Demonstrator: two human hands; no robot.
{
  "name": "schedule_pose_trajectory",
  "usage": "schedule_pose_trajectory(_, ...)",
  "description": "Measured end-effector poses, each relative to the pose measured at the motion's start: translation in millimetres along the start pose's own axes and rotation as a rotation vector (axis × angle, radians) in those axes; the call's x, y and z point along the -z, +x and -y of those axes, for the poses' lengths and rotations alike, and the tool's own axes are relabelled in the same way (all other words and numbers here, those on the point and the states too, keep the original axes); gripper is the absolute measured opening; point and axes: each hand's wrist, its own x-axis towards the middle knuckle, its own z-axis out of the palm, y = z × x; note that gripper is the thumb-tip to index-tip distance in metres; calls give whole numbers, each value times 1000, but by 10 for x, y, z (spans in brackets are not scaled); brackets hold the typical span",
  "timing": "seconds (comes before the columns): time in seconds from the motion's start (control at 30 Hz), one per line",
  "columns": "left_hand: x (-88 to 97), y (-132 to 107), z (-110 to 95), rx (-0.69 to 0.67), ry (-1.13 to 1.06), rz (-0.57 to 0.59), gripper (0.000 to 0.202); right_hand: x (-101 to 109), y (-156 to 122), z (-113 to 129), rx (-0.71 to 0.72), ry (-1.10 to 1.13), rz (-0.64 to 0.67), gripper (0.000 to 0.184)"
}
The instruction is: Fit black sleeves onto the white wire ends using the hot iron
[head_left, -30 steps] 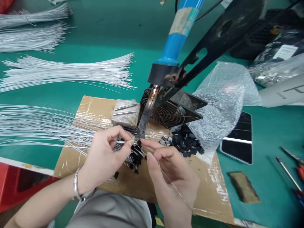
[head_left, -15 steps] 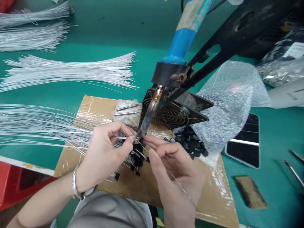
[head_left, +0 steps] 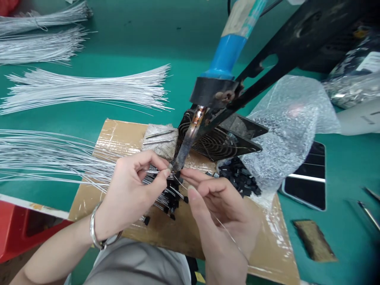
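A blue-handled soldering iron (head_left: pixel 222 55) is fixed in a black stand, its dark tip (head_left: pixel 179 158) pointing down between my hands. My left hand (head_left: pixel 136 182) pinches a thin wire end right beside that tip; the exact piece is partly hidden by the fingers. In my right hand (head_left: pixel 222 213) a thin strand of solder wire (head_left: pixel 227 231) runs across the palm and up toward the tip. My right fingertips are close to the tip, near a small black part. Below the hands lie wires with black ends (head_left: pixel 170 204).
White wires (head_left: pixel 53 158) spread at left, with further wire bundles (head_left: pixel 89 89) behind. A black fan (head_left: pixel 219 142), black pieces (head_left: pixel 239 176), a plastic bag (head_left: pixel 285 130), a phone (head_left: pixel 308 178) and a sponge (head_left: pixel 315 240) stand or lie to the right. Cardboard (head_left: pixel 118 132) lies underneath.
Both hands stay almost in place. My right hand has shifted very slightly to the right, with the solder wire still in it.
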Motion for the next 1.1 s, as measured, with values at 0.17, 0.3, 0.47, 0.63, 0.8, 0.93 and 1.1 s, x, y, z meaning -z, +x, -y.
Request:
schedule_pose_trajectory(0.17, 10, -2, 7, -15, 8, 0, 9, -8, -9, -7, 9, 13, -10, 16)
schedule_pose_trajectory(0.3, 4, 1, 11, -14, 6, 3, 9, -1, -15, -18, 10, 14, -5, 16)
schedule_pose_trajectory(0.47, -2, -5, 10, -17, 4, -1, 9, -9, -7, -19, 14, 10, -12, 16)
schedule_pose_trajectory(0.63, 3, -1, 12, -25, 15, -5, 9, -34, 1, -9, 12, 15, -29, 16)
schedule_pose_trajectory(0.8, 7, 1, 16, -26, 13, -8, 9, -28, -12, -22, 16, 17, -16, 16)
schedule_pose_trajectory(0.93, 3, -1, 25, -24, 15, -4, 9, -38, -12, -20, 29, 0, -32, 15)
schedule_pose_trajectory(1.1, 0, 1, 5, -17, 14, -3, 8, -67, -10, 9, 39, -20, -52, 17)
